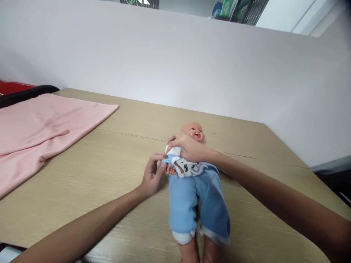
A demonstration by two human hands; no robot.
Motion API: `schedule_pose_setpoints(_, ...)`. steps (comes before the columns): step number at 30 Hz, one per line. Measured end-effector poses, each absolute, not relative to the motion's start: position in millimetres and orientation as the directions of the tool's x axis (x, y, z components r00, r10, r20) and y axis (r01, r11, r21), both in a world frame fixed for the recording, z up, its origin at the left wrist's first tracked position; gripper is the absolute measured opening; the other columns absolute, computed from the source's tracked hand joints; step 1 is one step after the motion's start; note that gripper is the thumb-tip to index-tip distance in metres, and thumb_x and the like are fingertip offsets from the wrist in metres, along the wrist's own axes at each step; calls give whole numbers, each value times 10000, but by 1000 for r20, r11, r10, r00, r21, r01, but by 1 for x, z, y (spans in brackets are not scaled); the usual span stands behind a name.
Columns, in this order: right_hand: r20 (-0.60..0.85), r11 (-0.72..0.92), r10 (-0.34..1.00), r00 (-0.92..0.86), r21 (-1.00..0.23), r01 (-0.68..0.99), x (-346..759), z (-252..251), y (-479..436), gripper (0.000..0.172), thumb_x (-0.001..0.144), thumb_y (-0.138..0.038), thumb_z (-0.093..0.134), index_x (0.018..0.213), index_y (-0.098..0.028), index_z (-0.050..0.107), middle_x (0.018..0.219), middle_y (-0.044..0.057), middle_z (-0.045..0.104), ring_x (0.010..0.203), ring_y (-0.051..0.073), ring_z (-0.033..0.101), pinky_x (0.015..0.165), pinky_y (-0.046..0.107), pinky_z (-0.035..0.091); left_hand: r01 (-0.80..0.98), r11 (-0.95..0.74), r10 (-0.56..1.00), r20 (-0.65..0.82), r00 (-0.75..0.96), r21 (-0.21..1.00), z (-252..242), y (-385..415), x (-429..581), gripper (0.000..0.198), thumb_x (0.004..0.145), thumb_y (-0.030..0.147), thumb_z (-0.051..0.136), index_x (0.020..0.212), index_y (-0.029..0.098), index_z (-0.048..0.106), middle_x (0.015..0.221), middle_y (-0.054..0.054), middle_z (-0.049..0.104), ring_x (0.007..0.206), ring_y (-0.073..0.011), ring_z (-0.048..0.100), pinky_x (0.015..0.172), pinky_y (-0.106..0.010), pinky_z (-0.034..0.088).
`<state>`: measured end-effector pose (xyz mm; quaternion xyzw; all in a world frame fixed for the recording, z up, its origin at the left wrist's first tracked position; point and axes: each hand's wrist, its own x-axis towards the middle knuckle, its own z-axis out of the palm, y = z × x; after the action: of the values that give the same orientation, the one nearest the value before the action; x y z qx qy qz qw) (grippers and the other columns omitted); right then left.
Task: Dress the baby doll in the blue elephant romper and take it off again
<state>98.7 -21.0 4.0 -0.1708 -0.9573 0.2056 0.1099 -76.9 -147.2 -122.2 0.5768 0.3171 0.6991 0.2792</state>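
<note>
A baby doll (193, 130) lies face up on the wooden table, its head toward the wall. It wears blue trousers (182, 202) with white cuffs and a blue and white top (189, 167) with a cartoon face on it. My left hand (153, 173) pinches the blue edge of the top's sleeve beside the doll's small hand (170, 169). Across the doll's chest reaches my right hand (189, 147), its fingers curled on the white upper part of that sleeve. My right hand and forearm hide part of the doll's chest and neck.
A pink cloth (55, 128) is spread over the left side of the table (123, 153). Behind the table stands a white wall (164, 58). A black-edged red object (16, 87) shows at the far left, and something dark (334, 179) at the right edge.
</note>
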Motion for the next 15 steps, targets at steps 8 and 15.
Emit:
schedule_pose_setpoints(8, 36, 655, 634, -773, -556, 511, 103, 12, -50, 237, 1030, -378, 647, 1132, -235, 805, 1309, 103, 756, 1221, 266, 696, 1049, 389, 522, -254, -296, 945, 243, -221, 921, -107, -127, -76, 369, 970, 621, 763, 1060, 267, 712, 1298, -54, 688, 1230, -229, 630, 1061, -339, 509)
schedule_pose_setpoints(15, 90, 522, 827, -555, -490, 698, 96, -1, -76, 119, 1054, -296, 575, 1093, -206, 642, 1068, 95, 756, 938, 246, 672, 808, 341, 438, -360, -161, 981, 108, -163, 919, -117, -112, -78, 444, 929, 621, 811, 1061, 222, 671, 1027, -7, 712, 956, -165, 659, 878, -270, 529)
